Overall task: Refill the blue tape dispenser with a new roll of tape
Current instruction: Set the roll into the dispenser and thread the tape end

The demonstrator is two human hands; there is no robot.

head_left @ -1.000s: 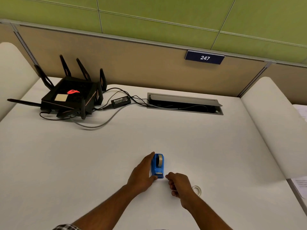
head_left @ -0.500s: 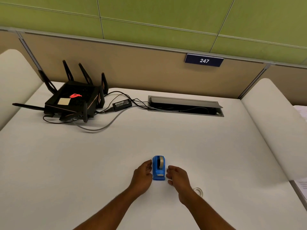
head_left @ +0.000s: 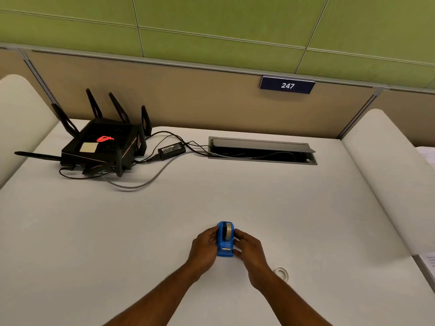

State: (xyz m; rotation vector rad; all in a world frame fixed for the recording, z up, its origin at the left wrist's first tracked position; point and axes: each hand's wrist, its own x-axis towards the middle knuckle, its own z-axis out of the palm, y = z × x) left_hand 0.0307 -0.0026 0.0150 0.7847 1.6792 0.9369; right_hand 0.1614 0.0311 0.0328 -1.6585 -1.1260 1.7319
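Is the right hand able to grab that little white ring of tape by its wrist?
Probably yes. The white tape ring lies on the bare table just beside the right hand, with nothing between them. The hand would first have to let go of the blue dispenser.

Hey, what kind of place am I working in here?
Most likely an office cubicle desk: a partition panel with a number plate reading 247, a built-in cable hatch in the white desk, and a Wi-Fi router.
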